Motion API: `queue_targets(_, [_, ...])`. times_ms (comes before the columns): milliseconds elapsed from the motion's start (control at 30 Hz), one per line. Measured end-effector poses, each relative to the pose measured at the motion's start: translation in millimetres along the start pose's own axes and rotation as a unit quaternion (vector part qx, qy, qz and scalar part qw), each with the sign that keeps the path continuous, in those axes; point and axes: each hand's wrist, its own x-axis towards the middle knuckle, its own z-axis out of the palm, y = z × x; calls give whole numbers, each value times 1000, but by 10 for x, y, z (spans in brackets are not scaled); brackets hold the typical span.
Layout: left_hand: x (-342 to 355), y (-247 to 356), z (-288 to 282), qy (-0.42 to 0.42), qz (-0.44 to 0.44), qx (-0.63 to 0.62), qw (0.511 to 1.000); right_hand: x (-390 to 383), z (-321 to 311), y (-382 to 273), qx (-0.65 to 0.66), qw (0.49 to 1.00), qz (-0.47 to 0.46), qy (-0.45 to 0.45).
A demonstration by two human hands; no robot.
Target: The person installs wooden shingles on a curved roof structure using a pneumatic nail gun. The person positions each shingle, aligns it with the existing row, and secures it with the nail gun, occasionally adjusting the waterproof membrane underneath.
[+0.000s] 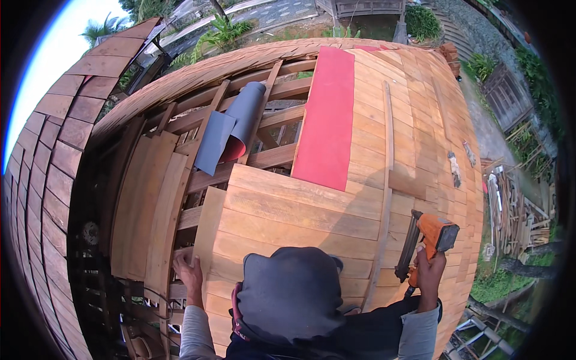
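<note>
My right hand is wrapped round the handle of an orange and black nail gun, which I hold over the wooden boards at the right. Its long dark magazine lies to the left of the handle. At the left, my left hand is open, thumb and fingers apart, by the lower end of a loose plank. That plank lies along the left edge of the laid boards, beside the open frame. Whether the fingertips press on the plank or on the beam beside it, I cannot tell.
Gaps show between the roof beams at the left. A grey roll of sheeting with a red underside lies across them. A red strip covers some boards. A thin batten and work gloves lie to the right. A dark cap blocks the lower middle.
</note>
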Motion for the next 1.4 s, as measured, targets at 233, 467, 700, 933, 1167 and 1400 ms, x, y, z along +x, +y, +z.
queue_targets(233, [-29,103,71,8,25,50,998,-68,-70,-82,15,999,-8,-47])
queue_targets(467, [1020,1467,518,-51,45,-262,963,64,-75,113,-43,999,-14,-13])
queue_targets(700, [2466,3124,1383,-93,-122,-505,850,136,-92,350,22,1000,18,2])
queue_targets(933, [3213,3781,1867,34,-386,-617,685,0,-74,263,-87,995,26,32])
queue_targets(1167, [3287,3714,1996,-2,-298,-626,721,19,150,296,-93,995,16,23])
queue_targets(1400, [3434,3663,1668,15,-267,-685,678,14,369,167,-72,995,56,-39])
